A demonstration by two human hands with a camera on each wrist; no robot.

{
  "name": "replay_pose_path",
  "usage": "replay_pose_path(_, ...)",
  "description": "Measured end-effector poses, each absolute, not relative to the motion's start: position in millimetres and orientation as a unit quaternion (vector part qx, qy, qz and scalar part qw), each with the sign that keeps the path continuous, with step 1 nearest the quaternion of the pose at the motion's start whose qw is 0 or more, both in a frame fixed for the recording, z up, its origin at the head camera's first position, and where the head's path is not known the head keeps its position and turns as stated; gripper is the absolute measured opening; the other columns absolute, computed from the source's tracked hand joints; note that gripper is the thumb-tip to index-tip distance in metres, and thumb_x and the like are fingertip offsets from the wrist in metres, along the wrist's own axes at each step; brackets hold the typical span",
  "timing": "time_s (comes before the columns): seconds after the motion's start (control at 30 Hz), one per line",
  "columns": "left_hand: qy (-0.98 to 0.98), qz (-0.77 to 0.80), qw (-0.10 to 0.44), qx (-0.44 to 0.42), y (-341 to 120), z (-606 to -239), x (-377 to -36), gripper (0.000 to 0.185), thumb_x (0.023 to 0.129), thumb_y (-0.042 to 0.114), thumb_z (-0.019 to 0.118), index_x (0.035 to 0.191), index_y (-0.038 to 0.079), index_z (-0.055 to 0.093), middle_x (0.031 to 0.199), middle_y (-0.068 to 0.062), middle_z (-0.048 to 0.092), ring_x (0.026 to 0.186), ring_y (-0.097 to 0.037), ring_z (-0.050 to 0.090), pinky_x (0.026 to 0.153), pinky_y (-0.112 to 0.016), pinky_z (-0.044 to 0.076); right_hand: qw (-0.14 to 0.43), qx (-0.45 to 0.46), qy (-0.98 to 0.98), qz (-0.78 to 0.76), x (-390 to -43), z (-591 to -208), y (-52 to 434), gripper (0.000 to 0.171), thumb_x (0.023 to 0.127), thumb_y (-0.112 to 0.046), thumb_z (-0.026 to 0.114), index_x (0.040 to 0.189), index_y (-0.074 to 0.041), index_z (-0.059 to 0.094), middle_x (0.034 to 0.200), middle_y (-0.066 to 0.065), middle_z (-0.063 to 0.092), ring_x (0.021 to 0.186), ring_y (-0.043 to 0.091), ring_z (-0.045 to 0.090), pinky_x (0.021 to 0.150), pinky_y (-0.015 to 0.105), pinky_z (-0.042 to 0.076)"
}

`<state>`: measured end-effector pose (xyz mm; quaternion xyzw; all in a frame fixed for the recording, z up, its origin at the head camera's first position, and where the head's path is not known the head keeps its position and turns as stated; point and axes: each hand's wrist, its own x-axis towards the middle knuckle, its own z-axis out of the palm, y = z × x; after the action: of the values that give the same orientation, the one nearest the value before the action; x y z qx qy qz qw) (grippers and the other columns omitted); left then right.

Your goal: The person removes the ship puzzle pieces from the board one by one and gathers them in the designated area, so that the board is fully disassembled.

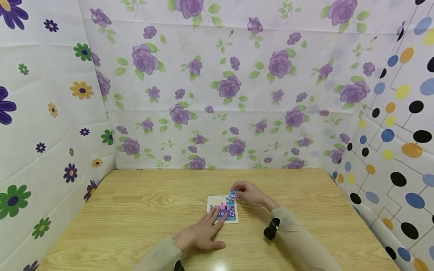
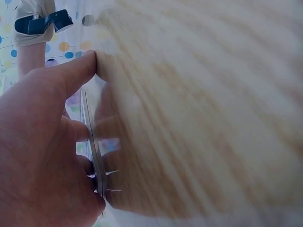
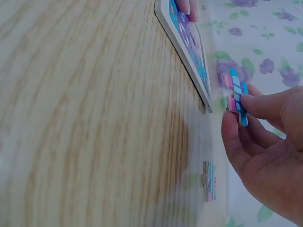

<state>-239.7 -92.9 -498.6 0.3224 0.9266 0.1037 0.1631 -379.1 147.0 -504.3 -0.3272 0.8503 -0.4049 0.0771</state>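
Note:
A square jigsaw puzzle board (image 1: 238,214) with a pale frame lies on the table, showing a pink and purple ship on blue; its upper left part is bare. My left hand (image 1: 202,231) rests on the board's lower left with fingers spread and straight, the thumb out on the tabletop. Over the board's upper right corner, my right hand (image 1: 252,194) pinches a puzzle piece (image 3: 238,94) between thumb and fingers. That piece is blue, white and pink, and in the right wrist view it is held up off the table, close to the board's corner.
Another puzzle piece (image 3: 209,182) lies on the table near the right hand, in the right wrist view. The wooden table (image 1: 152,195) meets a flowered cloth (image 1: 203,131) at the back, with patterned cloths at both sides. A black wrist camera (image 1: 271,229) sits on the right sleeve.

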Motion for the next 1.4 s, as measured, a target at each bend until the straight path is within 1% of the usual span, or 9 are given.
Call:
replay_pose_path(0.17, 0.927, 0.103, 0.164, 0.321, -92.9, -499.0, -239.5, 0.09, 0.092, 0.064, 0.048, 0.157, 0.016, 0.008, 0.163, -0.019, -0.004, 0.151, -0.034, -0.004, 0.121, -0.051, 0.013, 0.074, -0.315, 0.858, -0.399, -379.4, -504.2, 152.6, 0.019, 0.095, -0.005, 0.056, 0.109, -0.009, 0.068, 0.107, 0.007, 0.069, 0.091, 0.015, 0.061, 0.078, 0.024, 0.05)
replay_pose_path(0.5, 0.927, 0.105, 0.164, 0.32, -93.0, -499.1, -239.5, 0.091, 0.092, 0.064, 0.048, 0.157, 0.015, 0.008, 0.162, -0.02, -0.005, 0.151, -0.035, -0.005, 0.121, -0.052, 0.013, 0.092, -0.295, 0.847, -0.432, -379.3, -504.4, 164.2, 0.02, 0.098, -0.007, 0.052, 0.112, -0.003, 0.066, 0.104, 0.009, 0.068, 0.08, 0.011, 0.06, 0.068, 0.024, 0.052)
replay_pose_path(0.9, 0.927, 0.103, 0.156, 0.325, -92.8, -499.7, -239.8, 0.09, 0.092, 0.062, 0.049, 0.157, 0.015, 0.008, 0.162, -0.02, -0.005, 0.151, -0.035, -0.004, 0.121, -0.052, 0.013, 0.096, -0.259, 0.845, -0.458, -381.0, -505.6, 179.6, 0.021, 0.101, -0.011, 0.05, 0.113, -0.003, 0.066, 0.102, 0.009, 0.067, 0.076, 0.016, 0.06, 0.062, 0.029, 0.053)
replay_pose_path(0.93, 0.927, 0.103, 0.156, 0.325, -92.6, -499.2, -239.5, 0.09, 0.092, 0.062, 0.049, 0.157, 0.014, 0.008, 0.162, -0.021, -0.004, 0.151, -0.036, -0.004, 0.121, -0.052, 0.013, 0.098, -0.258, 0.843, -0.461, -379.0, -503.3, 180.2, 0.022, 0.101, -0.01, 0.05, 0.114, -0.002, 0.065, 0.103, 0.011, 0.067, 0.077, 0.019, 0.06, 0.063, 0.032, 0.053)
replay_pose_path(1.1, 0.927, 0.104, 0.158, 0.324, -92.6, -499.0, -238.9, 0.09, 0.092, 0.063, 0.048, 0.157, 0.015, 0.008, 0.162, -0.021, -0.004, 0.151, -0.036, -0.004, 0.121, -0.052, 0.013, 0.097, -0.245, 0.844, -0.468, -378.9, -504.9, 186.4, 0.023, 0.101, -0.013, 0.05, 0.115, -0.002, 0.064, 0.104, 0.012, 0.066, 0.079, 0.021, 0.059, 0.064, 0.032, 0.053)
replay_pose_path(1.13, 0.927, 0.104, 0.159, 0.323, -92.8, -499.3, -238.8, 0.09, 0.092, 0.063, 0.048, 0.157, 0.015, 0.008, 0.162, -0.021, -0.004, 0.151, -0.036, -0.004, 0.121, -0.052, 0.013, 0.098, -0.239, 0.845, -0.467, -378.6, -504.6, 187.2, 0.023, 0.101, -0.013, 0.049, 0.115, -0.002, 0.064, 0.104, 0.011, 0.066, 0.079, 0.021, 0.059, 0.065, 0.033, 0.053)
replay_pose_path(1.17, 0.927, 0.104, 0.159, 0.323, -93.1, -499.6, -238.8, 0.09, 0.092, 0.063, 0.048, 0.157, 0.015, 0.008, 0.162, -0.021, -0.003, 0.151, -0.036, -0.004, 0.121, -0.052, 0.013, 0.097, -0.235, 0.846, -0.468, -380.6, -507.2, 188.8, 0.022, 0.101, -0.014, 0.05, 0.115, -0.004, 0.065, 0.102, 0.009, 0.066, 0.078, 0.018, 0.058, 0.064, 0.03, 0.053)
replay_pose_path(1.23, 0.928, 0.105, 0.158, 0.322, -93.2, -499.2, -237.9, 0.09, 0.092, 0.063, 0.048, 0.157, 0.015, 0.008, 0.162, -0.021, -0.003, 0.151, -0.035, -0.004, 0.121, -0.051, 0.013, 0.101, -0.227, 0.846, -0.472, -380.4, -507.0, 190.1, 0.023, 0.101, -0.014, 0.049, 0.115, -0.004, 0.064, 0.1, 0.01, 0.065, 0.076, 0.018, 0.057, 0.063, 0.031, 0.053)
replay_pose_path(1.4, 0.927, 0.108, 0.157, 0.322, -92.7, -496.7, -236.9, 0.09, 0.093, 0.062, 0.049, 0.157, 0.014, 0.009, 0.162, -0.021, -0.002, 0.151, -0.036, -0.003, 0.121, -0.051, 0.013, 0.107, -0.221, 0.84, -0.483, -379.5, -505.4, 194.7, 0.024, 0.102, -0.012, 0.048, 0.117, 0.0, 0.063, 0.098, 0.011, 0.064, 0.075, 0.017, 0.057, 0.065, 0.031, 0.054)
